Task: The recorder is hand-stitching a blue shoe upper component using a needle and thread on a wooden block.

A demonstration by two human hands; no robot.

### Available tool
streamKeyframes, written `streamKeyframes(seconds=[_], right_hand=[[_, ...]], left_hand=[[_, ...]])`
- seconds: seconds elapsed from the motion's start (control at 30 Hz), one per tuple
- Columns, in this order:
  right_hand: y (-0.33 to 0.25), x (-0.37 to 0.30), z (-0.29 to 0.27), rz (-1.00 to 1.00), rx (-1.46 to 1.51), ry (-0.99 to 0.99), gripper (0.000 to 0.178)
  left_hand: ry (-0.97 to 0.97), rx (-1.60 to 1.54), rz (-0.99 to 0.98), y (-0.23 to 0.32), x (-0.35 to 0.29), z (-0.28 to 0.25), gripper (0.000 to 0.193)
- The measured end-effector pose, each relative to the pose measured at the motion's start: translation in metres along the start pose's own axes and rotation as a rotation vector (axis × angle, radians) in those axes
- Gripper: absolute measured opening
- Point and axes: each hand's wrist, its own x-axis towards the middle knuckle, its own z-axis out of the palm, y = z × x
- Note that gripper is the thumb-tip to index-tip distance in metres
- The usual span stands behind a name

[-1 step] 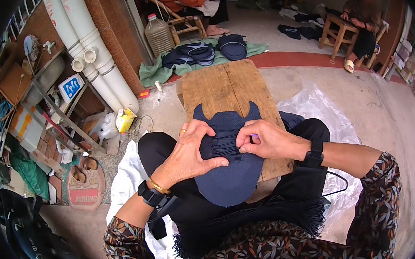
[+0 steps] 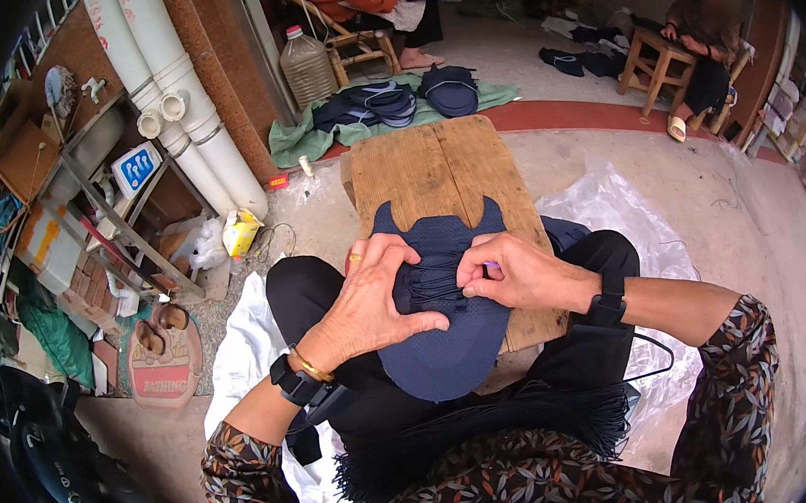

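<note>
A navy fabric shoe upper lies on a wooden bench between my knees. Its rounded end points toward me and two horn-shaped ends point away. Dark cords run in a bunch across its middle. My left hand grips the upper's left side, the thumb stretched over its face and the fingers bent over the edge. At the right side of the cords my right hand is closed in a pinch. A bit of purple shows between its fingers; what it belongs to is hidden.
Under the upper stands the wooden bench. Crumpled clear plastic sheeting lies to the right. More dark pieces rest on a green cloth ahead. White pipes and a cluttered rack stand left. Other people sit at the back.
Hands and shoe upper stay almost in place. My left thumb has slid very slightly to the right over the upper.
</note>
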Motion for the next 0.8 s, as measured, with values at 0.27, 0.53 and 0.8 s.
streamKeyframes(seconds=[0.27, 0.53, 0.8], right_hand=[[-0.002, 0.0, -0.002, 0.035, -0.082, -0.18, 0.014], [-0.001, -0.006, -0.009, 0.141, 0.074, -0.073, 0.012], [0.008, -0.012, -0.005, -0.025, -0.074, -0.037, 0.016]], left_hand=[[0.09, 0.046, -0.044, 0.003, -0.012, 0.031, 0.091], [0.072, -0.008, 0.003, 0.003, -0.016, 0.023, 0.079], [0.039, -0.173, 0.065, -0.001, -0.021, 0.008, 0.028]])
